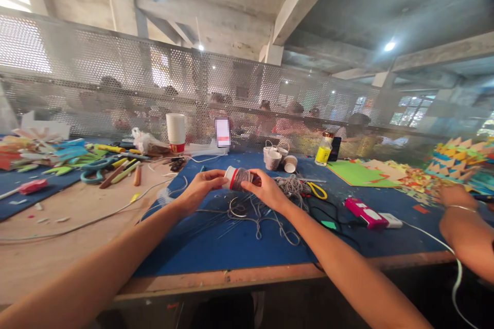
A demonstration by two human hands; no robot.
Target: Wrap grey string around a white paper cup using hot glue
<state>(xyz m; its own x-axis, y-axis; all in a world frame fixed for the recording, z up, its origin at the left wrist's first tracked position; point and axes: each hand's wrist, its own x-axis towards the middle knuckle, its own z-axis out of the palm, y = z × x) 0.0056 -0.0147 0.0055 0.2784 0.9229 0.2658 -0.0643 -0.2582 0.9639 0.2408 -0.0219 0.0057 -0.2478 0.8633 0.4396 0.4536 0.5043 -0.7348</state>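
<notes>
Both my hands hold a small paper cup lying on its side above the blue mat. The cup has a white base, a red band and grey string wound around it. My left hand grips the white end. My right hand holds the wrapped end, fingers on the string. A loose tangle of grey string trails from the cup onto the mat under my hands.
Several wrapped cups, a yellow bottle, yellow scissors and a pink device lie beyond. A stack of white cups and tools sit left. Another person's arm works at right by coloured paper. A perforated metal screen backs the table.
</notes>
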